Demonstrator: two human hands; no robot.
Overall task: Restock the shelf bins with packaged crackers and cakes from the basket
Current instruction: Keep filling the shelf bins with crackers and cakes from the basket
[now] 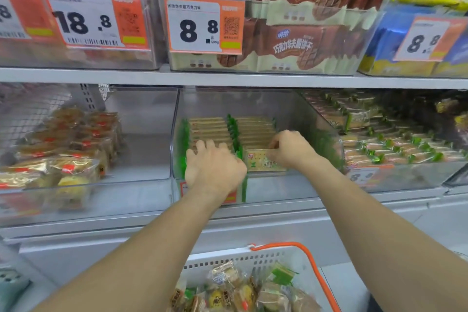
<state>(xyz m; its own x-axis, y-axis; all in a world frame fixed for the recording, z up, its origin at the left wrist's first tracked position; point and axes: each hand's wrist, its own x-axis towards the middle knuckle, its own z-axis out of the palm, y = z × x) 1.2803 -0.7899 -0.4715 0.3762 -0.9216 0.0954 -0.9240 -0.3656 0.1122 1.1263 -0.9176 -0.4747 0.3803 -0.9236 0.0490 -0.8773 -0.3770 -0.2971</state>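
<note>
Basket (291, 256) sat nearest, below my arms, cakes and crackers left inside. Farther in, my left hand (214, 167) pressed loosely curled fingers on the left cracker row, while my right hand (291, 149) pinched a cracker pack (263, 161) at the middle bin's (326, 134) front. Best slide it upright, flush against its row.

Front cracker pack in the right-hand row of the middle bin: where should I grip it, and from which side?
Take the front cracker pack by its top edge, coming from above over the clear bin's low front wall. It stands upright, face forward, with packs close behind it, so only the top and front are free. The right hand already pinches its upper right corner.
</note>
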